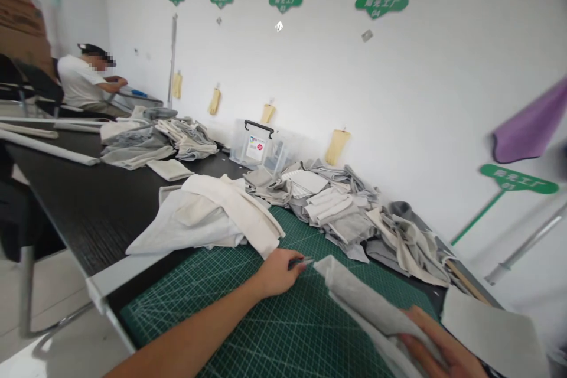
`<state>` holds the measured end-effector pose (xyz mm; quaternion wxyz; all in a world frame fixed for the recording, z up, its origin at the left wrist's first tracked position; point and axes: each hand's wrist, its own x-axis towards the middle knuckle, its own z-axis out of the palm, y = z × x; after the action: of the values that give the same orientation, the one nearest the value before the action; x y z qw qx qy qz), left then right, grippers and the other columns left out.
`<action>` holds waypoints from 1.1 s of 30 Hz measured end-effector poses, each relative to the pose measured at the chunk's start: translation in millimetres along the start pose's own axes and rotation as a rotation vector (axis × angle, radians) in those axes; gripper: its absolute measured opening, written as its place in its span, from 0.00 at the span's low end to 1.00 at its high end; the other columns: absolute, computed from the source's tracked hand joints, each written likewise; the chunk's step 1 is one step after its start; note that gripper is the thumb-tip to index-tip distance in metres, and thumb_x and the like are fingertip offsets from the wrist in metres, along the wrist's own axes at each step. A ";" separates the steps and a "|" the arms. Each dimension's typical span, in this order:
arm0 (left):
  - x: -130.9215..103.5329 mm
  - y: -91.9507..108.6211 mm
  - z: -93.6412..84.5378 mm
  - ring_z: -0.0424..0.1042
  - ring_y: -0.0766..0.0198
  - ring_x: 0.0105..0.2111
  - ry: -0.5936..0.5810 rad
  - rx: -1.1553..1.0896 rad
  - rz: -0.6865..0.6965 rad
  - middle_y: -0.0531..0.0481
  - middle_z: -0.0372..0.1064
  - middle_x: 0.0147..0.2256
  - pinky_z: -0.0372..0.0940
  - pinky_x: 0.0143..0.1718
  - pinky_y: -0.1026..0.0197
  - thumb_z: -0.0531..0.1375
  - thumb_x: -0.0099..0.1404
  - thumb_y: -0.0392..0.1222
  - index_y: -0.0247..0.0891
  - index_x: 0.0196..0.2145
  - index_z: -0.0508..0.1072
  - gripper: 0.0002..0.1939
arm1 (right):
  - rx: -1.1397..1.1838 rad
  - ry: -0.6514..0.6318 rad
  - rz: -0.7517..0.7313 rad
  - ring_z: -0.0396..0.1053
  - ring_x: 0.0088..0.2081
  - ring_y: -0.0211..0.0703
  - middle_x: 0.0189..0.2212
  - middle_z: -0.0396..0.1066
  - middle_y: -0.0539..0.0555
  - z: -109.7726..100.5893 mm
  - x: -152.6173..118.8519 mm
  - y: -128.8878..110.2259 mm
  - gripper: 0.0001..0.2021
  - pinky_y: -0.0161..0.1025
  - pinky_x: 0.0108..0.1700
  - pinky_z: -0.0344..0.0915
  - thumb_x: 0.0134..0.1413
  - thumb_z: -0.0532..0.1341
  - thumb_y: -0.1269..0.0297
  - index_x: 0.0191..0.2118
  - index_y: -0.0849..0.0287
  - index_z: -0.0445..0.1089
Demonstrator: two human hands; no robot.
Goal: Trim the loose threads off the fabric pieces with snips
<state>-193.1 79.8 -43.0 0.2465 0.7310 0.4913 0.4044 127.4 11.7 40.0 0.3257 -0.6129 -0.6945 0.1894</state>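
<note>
My left hand (279,272) is closed around a small dark tool with a pale metal tip (305,260), just above the green cutting mat (248,331). The tip points right, at the near end of a folded grey cloth (367,298). At the lower right my right hand (432,336) grips the other end of that cloth, fingers wrapped round it. Left of the mat's middle lies a heap of cream cloths (204,212), and one strip of it reaches close to my left hand. What kind of tool it is cannot be made out clearly.
Piles of grey cloths (332,195) line the wall side, and another pile (142,142) sits farther left. Behind stands a clear plastic box (254,144). A flat pale cloth (491,331) lies at the right. A person (86,80) sits at the far left.
</note>
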 end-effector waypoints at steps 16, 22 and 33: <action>-10.2 12.1 -9.2 0.74 0.48 0.43 -0.057 0.162 0.004 0.42 0.75 0.43 0.70 0.43 0.48 0.52 0.64 0.51 0.40 0.47 0.76 0.21 | 0.392 -0.275 -0.315 0.59 0.61 0.52 0.59 0.65 0.54 161.7 186.4 -204.0 0.30 0.53 0.63 0.53 0.54 0.60 0.46 0.61 0.48 0.60; -11.8 13.7 -8.0 0.75 0.48 0.41 -0.077 0.239 0.026 0.43 0.76 0.41 0.71 0.41 0.47 0.52 0.63 0.50 0.41 0.45 0.76 0.20 | 0.106 -0.169 -0.196 0.65 0.57 0.57 0.53 0.70 0.60 100.2 188.2 -79.9 0.31 0.52 0.61 0.58 0.50 0.62 0.45 0.57 0.54 0.65; -13.7 13.1 -2.6 0.74 0.50 0.43 -0.066 0.247 0.074 0.45 0.75 0.42 0.69 0.44 0.47 0.52 0.67 0.49 0.42 0.48 0.74 0.18 | -0.372 -0.223 -0.299 0.46 0.67 0.50 0.67 0.49 0.54 68.0 88.9 103.3 0.28 0.56 0.68 0.40 0.63 0.48 0.49 0.64 0.55 0.56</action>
<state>-191.1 61.9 -36.3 0.1554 0.7864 0.5015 0.3253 152.7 125.9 -57.5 0.1530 -0.5281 -0.8319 0.0748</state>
